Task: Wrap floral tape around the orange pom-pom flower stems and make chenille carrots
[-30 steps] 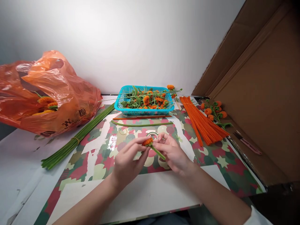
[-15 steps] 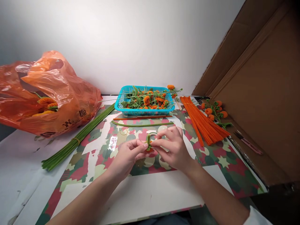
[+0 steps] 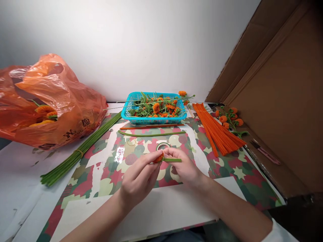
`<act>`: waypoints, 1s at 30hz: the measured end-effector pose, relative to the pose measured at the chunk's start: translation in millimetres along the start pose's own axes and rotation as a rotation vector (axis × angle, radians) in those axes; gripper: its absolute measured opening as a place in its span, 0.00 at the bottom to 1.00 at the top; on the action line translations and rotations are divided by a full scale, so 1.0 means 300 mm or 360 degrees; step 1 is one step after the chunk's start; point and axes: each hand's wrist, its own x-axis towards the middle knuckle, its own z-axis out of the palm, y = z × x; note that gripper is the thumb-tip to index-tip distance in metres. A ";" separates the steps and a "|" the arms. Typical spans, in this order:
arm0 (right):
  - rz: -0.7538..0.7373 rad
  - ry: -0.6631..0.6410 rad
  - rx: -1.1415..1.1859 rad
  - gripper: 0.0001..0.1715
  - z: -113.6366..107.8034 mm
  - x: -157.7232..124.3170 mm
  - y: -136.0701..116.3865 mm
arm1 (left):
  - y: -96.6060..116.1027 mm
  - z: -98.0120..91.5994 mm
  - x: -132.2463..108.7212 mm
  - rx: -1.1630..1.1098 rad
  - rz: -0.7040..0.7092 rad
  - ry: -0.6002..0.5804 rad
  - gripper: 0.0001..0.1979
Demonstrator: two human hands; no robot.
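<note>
Left hand [image 3: 137,178] is gripping a formed flower [image 3: 158,158], right hand [image 3: 188,169] touching its stem [image 3: 173,160], grip unclear; orange strips [image 3: 219,132] are lying unused.

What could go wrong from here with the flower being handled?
The left grip pinches the small orange flower by its head, so the petals might get squashed or it could slip.

The round roll lies just beyond the right grip and could be knocked.

Long thin stems jut past the basket rim, so a reaching arm might snag them.
</note>
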 end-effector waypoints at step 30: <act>-0.0489 0.0213 -0.0370 0.11 -0.038 -0.011 0.011 | -0.046 -0.011 0.029 -0.1510 -0.1869 -0.0369 0.18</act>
